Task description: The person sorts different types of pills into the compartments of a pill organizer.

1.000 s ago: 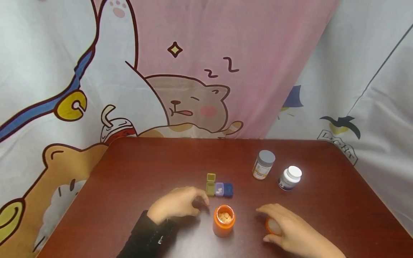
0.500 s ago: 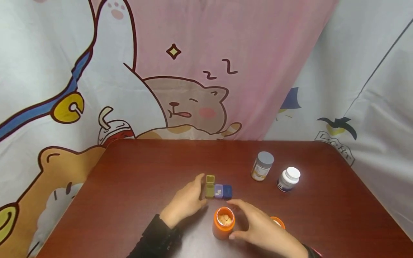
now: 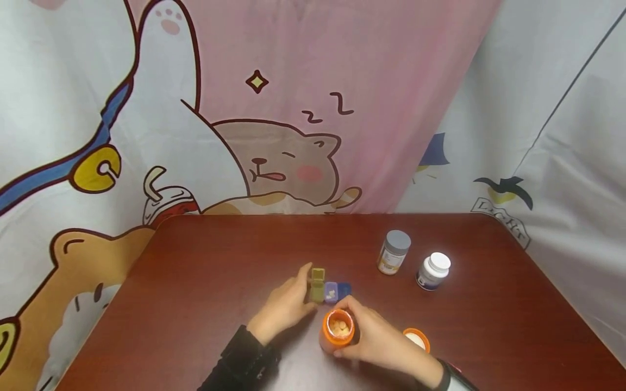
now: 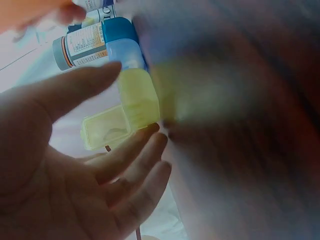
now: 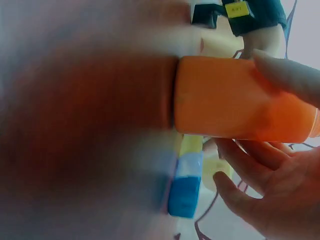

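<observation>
An orange pill bottle [image 3: 329, 342] stands uncapped on the table with pale tablets visible inside. My right hand [image 3: 383, 342] grips it from the right, thumb on the near side and fingers round the far side, as the right wrist view also shows. Just behind the bottle lies a small pill organizer [image 3: 317, 293] with yellow-green, purple and blue compartments. The yellow-green lid [image 4: 106, 129] is flipped up; white pieces show in the purple compartment [image 3: 331, 292]. My left hand [image 3: 283, 307] lies at the organizer's left end, thumb and loosely extended fingers either side of the yellow-green compartment.
The orange bottle cap [image 3: 418, 341] lies upside down behind my right forearm. Farther back on the right stand a grey-lidded bottle [image 3: 393, 252] and a white bottle [image 3: 433, 271]. A printed curtain [image 3: 381, 108] hangs behind the table [image 3: 235, 244].
My right hand has left the orange cap, moved left and taken hold of the orange bottle. My left hand has shifted up and right to the organizer's left end.
</observation>
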A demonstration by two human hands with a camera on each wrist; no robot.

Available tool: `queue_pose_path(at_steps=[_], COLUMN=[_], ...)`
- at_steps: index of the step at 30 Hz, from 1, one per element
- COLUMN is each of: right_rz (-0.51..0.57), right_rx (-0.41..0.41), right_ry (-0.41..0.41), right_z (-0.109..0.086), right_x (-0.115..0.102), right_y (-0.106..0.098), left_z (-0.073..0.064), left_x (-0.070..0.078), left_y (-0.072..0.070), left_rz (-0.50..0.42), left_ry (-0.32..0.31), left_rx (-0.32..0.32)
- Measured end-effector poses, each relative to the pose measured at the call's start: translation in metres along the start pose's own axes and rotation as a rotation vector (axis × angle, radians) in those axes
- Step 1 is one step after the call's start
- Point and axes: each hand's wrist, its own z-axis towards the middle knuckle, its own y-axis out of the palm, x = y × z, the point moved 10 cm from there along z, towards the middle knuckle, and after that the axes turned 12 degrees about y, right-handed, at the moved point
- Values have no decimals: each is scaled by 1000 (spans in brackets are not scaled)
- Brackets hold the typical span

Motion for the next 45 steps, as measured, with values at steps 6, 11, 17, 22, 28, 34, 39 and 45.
queue_pose_path(at_steps=[6,11,17,22,28,34,39,45], right_rz=[1,-161,-380,-475,-553,-611,-628,-634], right_rx=[199,331,393,340,307,312,341,355], right_ry=[-15,-37,-84,-97,-134,-173,-210,-238], right_z=[12,21,34,48,55,56,53,52], right_x=[-2,-4,-9,-7,-8,-10,-13,-15], right_y=[-34,-55,-59,-50,-42,-37,-36,-33], left_z=[1,0,-1,1,4,5,5,5], left_x=[-1,2,8,3,-3,-3,-2,-1], left_y=[0,-2,-8,-7,-4,-4,-3,-3], left_rz=[55,130,211,167,52,57,97,126], left_ry=[-5,4,23,16,11,23,20,29], left_rx=[13,32,64,30,0,16,12,6])
